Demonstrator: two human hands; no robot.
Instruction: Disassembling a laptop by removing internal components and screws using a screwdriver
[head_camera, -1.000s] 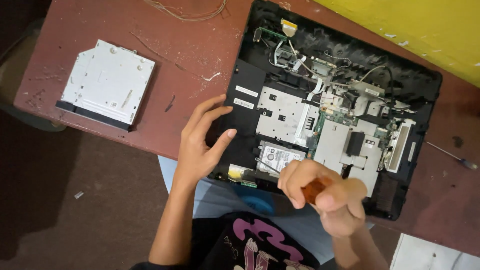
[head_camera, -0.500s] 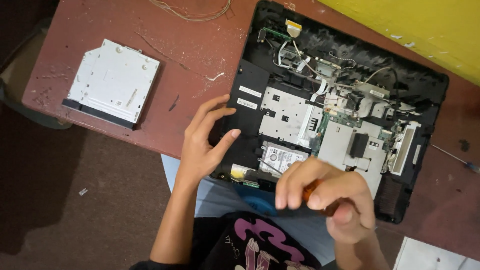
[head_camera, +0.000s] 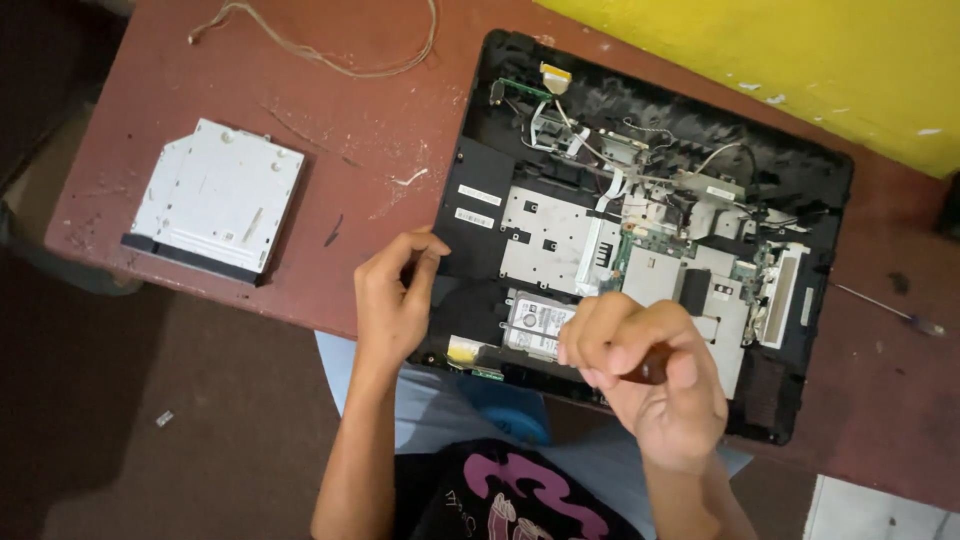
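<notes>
Right hand: the right hand (head_camera: 655, 385) is curled into a fist over the near edge of the opened laptop (head_camera: 640, 230), its fingers (head_camera: 600, 335) folded together and clamped on a screwdriver handle (head_camera: 650, 368).
Screwdriver handle: dark brown-orange, only a short piece shows between the folded fingers and the palm; the shaft and tip are hidden under the hand.
Left hand: the left hand (head_camera: 392, 300) rests at the laptop's left edge, its fingers bent and loosely apart, the tips touching the black casing; it grips nothing that can be seen.
Opened laptop: black shell with the cover off, lying on the table (head_camera: 350, 160) beyond and between both hands, metal plates, circuit board and wires exposed.
Hard drive: the silver hard drive (head_camera: 537, 325) sits in the laptop's near bay, just left of the right hand's fingers and right of the left hand.
Optical drive: a flat silver-white optical drive (head_camera: 215, 198) lies on the table well to the left of the left hand, apart from the laptop.
Cord: a thin pale cord (head_camera: 330, 45) loops on the table far beyond the left fingers.
Second screwdriver: a thin second screwdriver (head_camera: 885, 308) lies on the table right of the laptop, well apart from the right hand.
</notes>
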